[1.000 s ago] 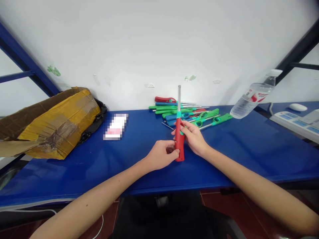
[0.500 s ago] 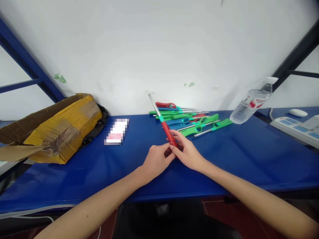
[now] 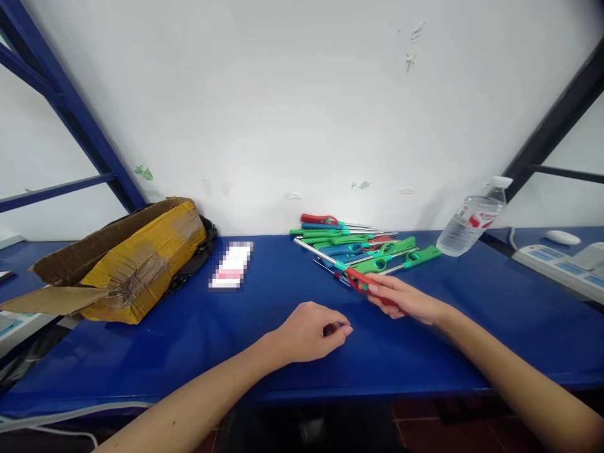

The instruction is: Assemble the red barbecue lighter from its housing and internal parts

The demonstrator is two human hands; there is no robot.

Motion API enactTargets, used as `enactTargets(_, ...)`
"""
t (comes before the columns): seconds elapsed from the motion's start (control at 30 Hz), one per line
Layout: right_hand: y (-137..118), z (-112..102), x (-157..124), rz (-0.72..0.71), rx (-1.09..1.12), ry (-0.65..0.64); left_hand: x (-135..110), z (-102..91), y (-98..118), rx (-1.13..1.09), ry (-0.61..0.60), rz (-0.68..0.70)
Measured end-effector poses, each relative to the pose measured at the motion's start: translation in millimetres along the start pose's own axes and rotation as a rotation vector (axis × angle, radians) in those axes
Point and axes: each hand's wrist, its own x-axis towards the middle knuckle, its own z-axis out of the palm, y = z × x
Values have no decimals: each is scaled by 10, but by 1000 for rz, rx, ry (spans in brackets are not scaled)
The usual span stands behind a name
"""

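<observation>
My right hand (image 3: 406,300) grips the red handle of a long-nosed lighter (image 3: 352,274), which lies low and nearly flat over the blue table (image 3: 472,314), its metal tube pointing left and back toward a pile of green, blue and red lighters (image 3: 363,242) by the wall. My left hand (image 3: 311,330) rests on the table in front of me, fingers curled loosely with the thumb against the fingertips; I cannot make out anything in it.
A torn cardboard box (image 3: 117,267) with yellow tape lies at the left over black plastic. A small white and pink packet (image 3: 231,265) lies mid-table. A water bottle (image 3: 469,220) leans at the right, with a power strip (image 3: 561,264) beyond it.
The red lighter stood upright between both hands, then tipped left. My left hand has let go and my right hand has carried it right, down toward the pile.
</observation>
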Motion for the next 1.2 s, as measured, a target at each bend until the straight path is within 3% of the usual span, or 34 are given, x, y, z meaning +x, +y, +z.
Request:
enactTargets(0.4, 134, 73, -34, -35, -48, 104, -16, 52, -30, 37, -33, 78)
enactTargets(1.2, 150, 12, -44, -64, 54, 29, 0, 62, -24, 51, -58, 79)
